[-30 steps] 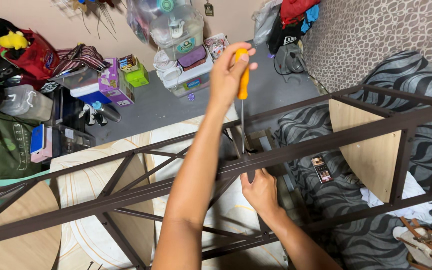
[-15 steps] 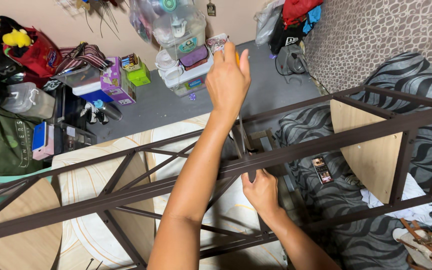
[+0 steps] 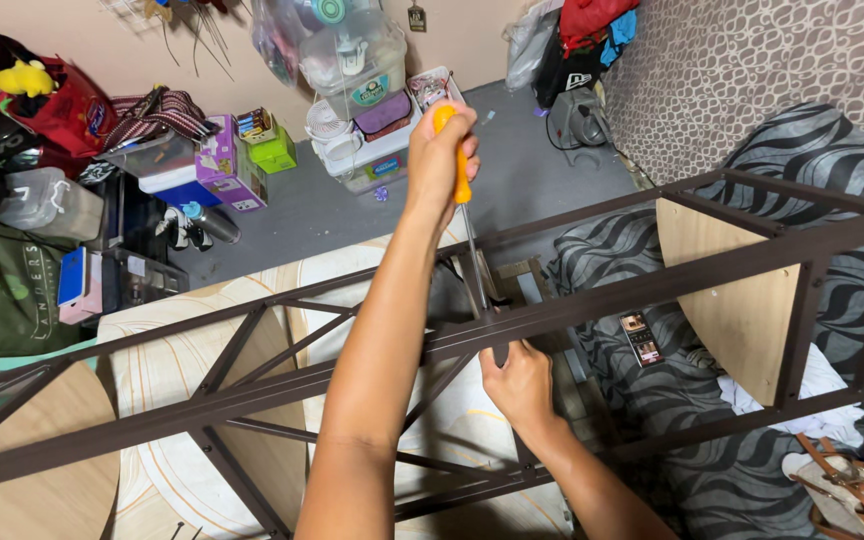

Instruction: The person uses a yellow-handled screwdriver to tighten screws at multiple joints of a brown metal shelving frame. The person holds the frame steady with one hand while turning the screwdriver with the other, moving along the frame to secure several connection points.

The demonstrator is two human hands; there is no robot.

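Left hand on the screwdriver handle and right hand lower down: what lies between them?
In the head view, the screwdriver's metal shaft and a brown frame bar lie between the left hand and right hand.

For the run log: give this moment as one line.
left hand: grips screwdriver upright | right hand: at frame joint | tip: on frame
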